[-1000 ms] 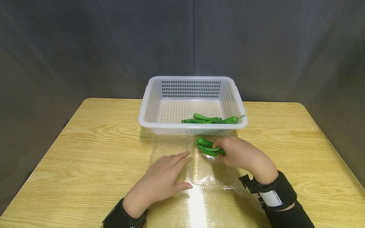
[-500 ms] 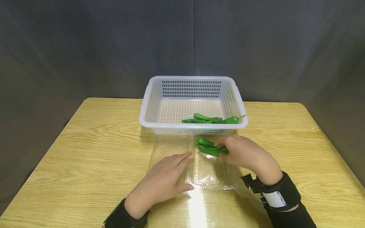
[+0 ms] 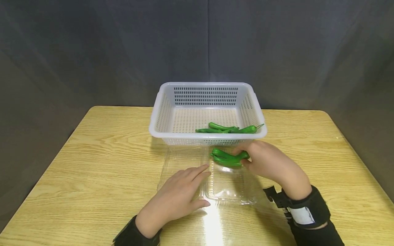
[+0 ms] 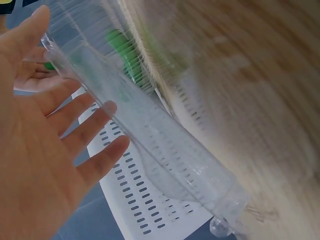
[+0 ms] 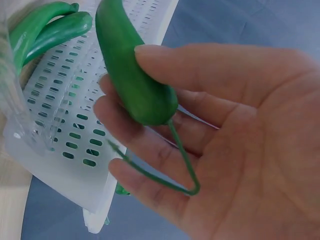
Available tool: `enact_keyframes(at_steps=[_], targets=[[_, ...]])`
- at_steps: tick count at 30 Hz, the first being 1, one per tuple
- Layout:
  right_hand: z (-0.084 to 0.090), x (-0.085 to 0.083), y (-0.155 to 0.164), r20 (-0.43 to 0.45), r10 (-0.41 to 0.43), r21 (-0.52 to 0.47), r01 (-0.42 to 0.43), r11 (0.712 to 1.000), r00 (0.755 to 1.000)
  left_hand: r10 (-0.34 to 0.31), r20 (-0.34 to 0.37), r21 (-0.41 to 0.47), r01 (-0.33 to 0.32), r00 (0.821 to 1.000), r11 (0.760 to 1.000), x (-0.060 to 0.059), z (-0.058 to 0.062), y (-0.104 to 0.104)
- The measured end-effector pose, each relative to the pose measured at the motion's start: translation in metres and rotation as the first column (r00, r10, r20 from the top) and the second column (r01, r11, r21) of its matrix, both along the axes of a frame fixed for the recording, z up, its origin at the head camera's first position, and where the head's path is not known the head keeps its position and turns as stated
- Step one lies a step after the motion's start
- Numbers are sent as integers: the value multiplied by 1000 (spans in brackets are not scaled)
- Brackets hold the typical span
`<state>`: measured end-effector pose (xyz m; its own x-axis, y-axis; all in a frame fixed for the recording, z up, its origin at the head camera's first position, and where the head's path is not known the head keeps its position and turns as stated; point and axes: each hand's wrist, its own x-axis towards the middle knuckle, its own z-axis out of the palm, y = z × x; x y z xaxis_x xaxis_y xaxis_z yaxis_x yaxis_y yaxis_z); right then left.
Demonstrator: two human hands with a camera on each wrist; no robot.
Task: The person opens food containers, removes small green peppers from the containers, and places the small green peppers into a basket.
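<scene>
The left hand [image 3: 176, 196] is lying flat, fingers straight, pressing on the left half of the clear plastic clamshell container [image 3: 229, 186] that is sitting open on the light wooden table [image 3: 92, 164]. In the container's right half, green chili peppers [image 3: 226, 158] are lying at the far end, and the right hand [image 3: 271, 164] is pinching the stem end of one between thumb and fingers. Just behind is standing a white perforated plastic basket [image 3: 163, 118] holding more green peppers [image 3: 229, 129].

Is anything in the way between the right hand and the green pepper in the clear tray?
Nothing visible: the right hand already holds the green pepper between thumb and fingers, over the far end of the clear tray.
</scene>
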<state>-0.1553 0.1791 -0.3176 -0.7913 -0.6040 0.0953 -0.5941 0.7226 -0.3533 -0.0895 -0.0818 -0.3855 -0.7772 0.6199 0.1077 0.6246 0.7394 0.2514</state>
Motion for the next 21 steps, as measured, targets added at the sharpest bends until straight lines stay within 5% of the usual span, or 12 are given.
enact_keyframes(at_steps=[21], targets=[[6,-4,3,-235,-27,-88,7,996,972,12,-54,-53,-15,998,998,-1,0,1]])
